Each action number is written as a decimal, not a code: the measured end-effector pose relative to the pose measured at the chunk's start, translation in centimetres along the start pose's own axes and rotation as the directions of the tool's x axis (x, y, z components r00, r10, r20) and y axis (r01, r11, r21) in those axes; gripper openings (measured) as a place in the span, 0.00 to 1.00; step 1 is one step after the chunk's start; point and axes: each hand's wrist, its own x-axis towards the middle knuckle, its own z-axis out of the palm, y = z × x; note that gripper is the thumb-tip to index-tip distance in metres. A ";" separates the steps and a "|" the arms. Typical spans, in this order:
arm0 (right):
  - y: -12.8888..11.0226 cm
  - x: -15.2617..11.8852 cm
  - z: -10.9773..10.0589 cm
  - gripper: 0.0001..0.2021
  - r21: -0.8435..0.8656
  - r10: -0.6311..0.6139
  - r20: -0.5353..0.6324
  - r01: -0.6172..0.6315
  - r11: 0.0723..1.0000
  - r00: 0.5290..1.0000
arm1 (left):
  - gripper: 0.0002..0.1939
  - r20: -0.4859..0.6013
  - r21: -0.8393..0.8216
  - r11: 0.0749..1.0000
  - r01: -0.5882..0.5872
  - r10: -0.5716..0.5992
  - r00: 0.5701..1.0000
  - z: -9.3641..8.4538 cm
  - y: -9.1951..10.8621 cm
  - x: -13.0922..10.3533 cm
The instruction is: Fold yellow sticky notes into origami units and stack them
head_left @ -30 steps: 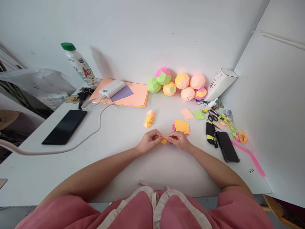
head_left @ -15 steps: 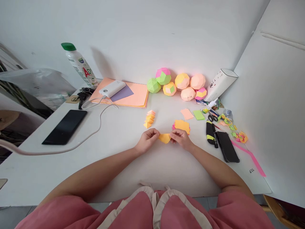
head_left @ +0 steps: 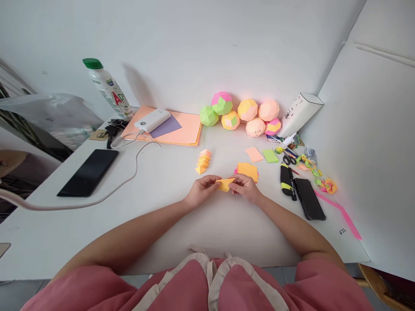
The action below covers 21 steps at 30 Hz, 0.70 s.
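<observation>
Between my two hands is a small yellow-orange piece of folded paper point(head_left: 224, 185), held above the white table. My left hand point(head_left: 203, 190) pinches its left end, and my right hand point(head_left: 244, 187) grips the right end with thumb and fingers. Just beyond my right hand lies a stack of orange and pink paper squares point(head_left: 248, 171). A short row of folded orange paper pieces point(head_left: 203, 161) sits beyond my left hand. Pink paper slips point(head_left: 254, 154) and green paper slips point(head_left: 270, 156) rest farther back.
Several paper balls point(head_left: 248, 109) are stacked against the wall. At right lie scissors point(head_left: 289, 160), a cutter point(head_left: 286, 179), a phone point(head_left: 310, 199) and paper scraps. Leftward are a power bank point(head_left: 153, 120) on paper sheets, a cable, a tablet-like black device point(head_left: 88, 172) and a bottle point(head_left: 108, 88).
The paper in my hands has been turned and folded so that its outline differs, with an edge rising toward the right. My fingers have shifted slightly along it.
</observation>
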 end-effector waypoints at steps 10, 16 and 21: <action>0.5 -0.1 -0.1 0.18 -0.059 0.029 0.072 -0.025 0.998 0.997 | 0.15 -0.028 -0.093 0.995 -0.021 0.019 0.999 0.0 0.1 0.2; -0.3 -0.1 0.2 0.12 -0.077 0.055 0.097 -0.047 0.996 0.994 | 0.14 0.014 0.009 1.000 -0.026 0.026 1.000 0.1 0.1 0.0; -0.1 -0.2 0.3 0.15 -0.119 0.068 0.041 -0.062 0.991 0.997 | 0.20 0.122 0.135 0.990 -0.046 0.030 0.992 0.1 -0.3 -0.1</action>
